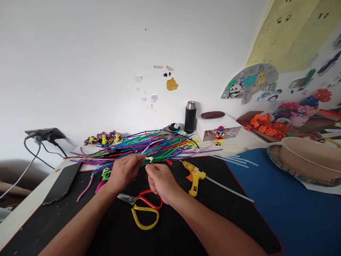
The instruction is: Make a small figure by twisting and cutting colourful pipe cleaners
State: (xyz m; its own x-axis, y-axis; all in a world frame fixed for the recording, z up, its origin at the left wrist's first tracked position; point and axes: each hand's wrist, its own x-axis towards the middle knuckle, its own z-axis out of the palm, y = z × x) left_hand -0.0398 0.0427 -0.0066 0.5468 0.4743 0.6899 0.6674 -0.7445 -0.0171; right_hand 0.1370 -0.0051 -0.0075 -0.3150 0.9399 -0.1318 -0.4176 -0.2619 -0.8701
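Observation:
My left hand (126, 172) pinches a short cream-coloured piece (150, 158) with a curled, rounded end, perhaps a bent pipe cleaner. Close beside it, my right hand (161, 180) is closed with thumb and finger pressed together just below the curl. What the right hand grips is too small to make out. Under the hands lie scissors (145, 217) with one red and one yellow handle. To the right rests a yellow hot glue gun (195, 176) with a clear glue stick (230, 189) in its back. Partly behind my left wrist is a colourful pipe cleaner figure (106, 174).
Behind the hands spreads a heap of coloured pipe cleaners (165, 147). Several small figures (102, 138) stand at the back left. A phone (62, 183) lies left, a black flask (190, 119) and a white box (218, 124) stand at the back, and a basin (311, 156) sits right.

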